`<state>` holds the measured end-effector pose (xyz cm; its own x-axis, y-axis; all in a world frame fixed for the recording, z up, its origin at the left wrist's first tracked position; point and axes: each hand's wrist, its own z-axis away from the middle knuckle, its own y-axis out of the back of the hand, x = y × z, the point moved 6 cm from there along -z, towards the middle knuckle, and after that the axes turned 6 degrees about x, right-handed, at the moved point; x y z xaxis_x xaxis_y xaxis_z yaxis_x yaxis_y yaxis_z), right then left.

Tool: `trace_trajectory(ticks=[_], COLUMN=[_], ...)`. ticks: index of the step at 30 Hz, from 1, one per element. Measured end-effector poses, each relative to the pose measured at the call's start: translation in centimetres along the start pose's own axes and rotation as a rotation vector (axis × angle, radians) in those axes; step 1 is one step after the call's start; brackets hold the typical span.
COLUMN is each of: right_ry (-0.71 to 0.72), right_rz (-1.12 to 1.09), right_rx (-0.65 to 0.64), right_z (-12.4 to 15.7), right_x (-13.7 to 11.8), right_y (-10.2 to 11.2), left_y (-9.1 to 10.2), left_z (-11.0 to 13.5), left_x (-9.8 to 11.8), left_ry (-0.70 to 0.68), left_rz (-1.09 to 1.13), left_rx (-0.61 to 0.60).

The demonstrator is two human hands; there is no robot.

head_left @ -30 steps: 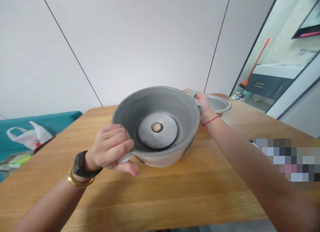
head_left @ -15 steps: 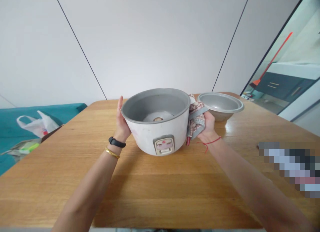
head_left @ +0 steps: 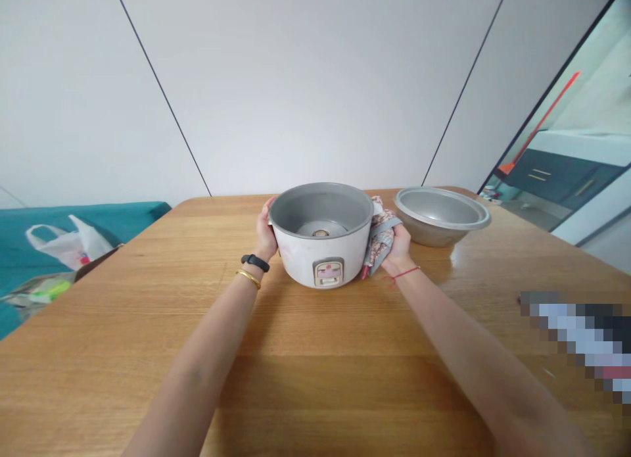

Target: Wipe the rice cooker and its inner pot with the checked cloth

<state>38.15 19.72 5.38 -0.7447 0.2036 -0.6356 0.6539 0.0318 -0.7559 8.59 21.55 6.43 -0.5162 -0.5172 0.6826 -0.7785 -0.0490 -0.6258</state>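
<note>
A white rice cooker body (head_left: pixel 320 253) stands upright on the wooden table (head_left: pixel 296 365), its grey inside showing the round heating plate. My left hand (head_left: pixel 266 237) is pressed against the cooker's left side, fingers wrapped round it. My right hand (head_left: pixel 398 245) is at the cooker's right side, closed on a patterned cloth (head_left: pixel 378 241) that lies between the palm and the cooker. The switch panel faces me.
A grey metal inner pot (head_left: pixel 441 215) stands on the table just right of the cooker. A teal sofa (head_left: pixel 123 220) with a white plastic bag (head_left: pixel 64 246) lies to the left. A blurred patch (head_left: pixel 582 342) covers something at the table's right edge.
The cooker was tilted with its opening toward me, then set upright and moved farther away on the table. Both hands stayed at its sides.
</note>
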Motion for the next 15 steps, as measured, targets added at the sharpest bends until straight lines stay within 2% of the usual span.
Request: trace_trajectory(ticks=[2,4,6,8,9,11,13,15], right_ry=[0.024,0.124,0.242,0.371,0.459,0.689,0.864,0.879], right_rz=[0.07,0.207,0.326,0.47,0.586,0.884,1.176,1.429], right_rx=[0.021,0.124,0.271,0.331,0.291,0.111,-0.18,-0.496], right_z=[-0.3,0.6,3.0,6.5,8.3,11.6,14.1,15.5], right_x=[0.2,0.4,0.8,1.5,1.8,2.3,3.2,4.2], right_y=[0.2,0.8,1.6,1.8,1.5,-0.1,-1.9,-3.2], left_y=[-0.2,-0.4,-0.5,-0.4,-0.4,-0.3,-0.3,-0.3], left_z=[0.0,0.0,0.1,0.1,0.0,-0.1,-0.3,-0.5], left_x=[-0.3,-0.4,-0.5,-0.5,-0.5,-0.5,-0.5,-0.4], left_ry=[-0.035,-0.062,-0.072,-0.065,-0.059,-0.044,-0.019,0.015], left_rz=[-0.037,-0.075,-0.096,-0.102,-0.103,-0.106,-0.111,-0.124], left_rx=[0.009,0.027,0.044,0.053,0.056,0.055,0.041,0.02])
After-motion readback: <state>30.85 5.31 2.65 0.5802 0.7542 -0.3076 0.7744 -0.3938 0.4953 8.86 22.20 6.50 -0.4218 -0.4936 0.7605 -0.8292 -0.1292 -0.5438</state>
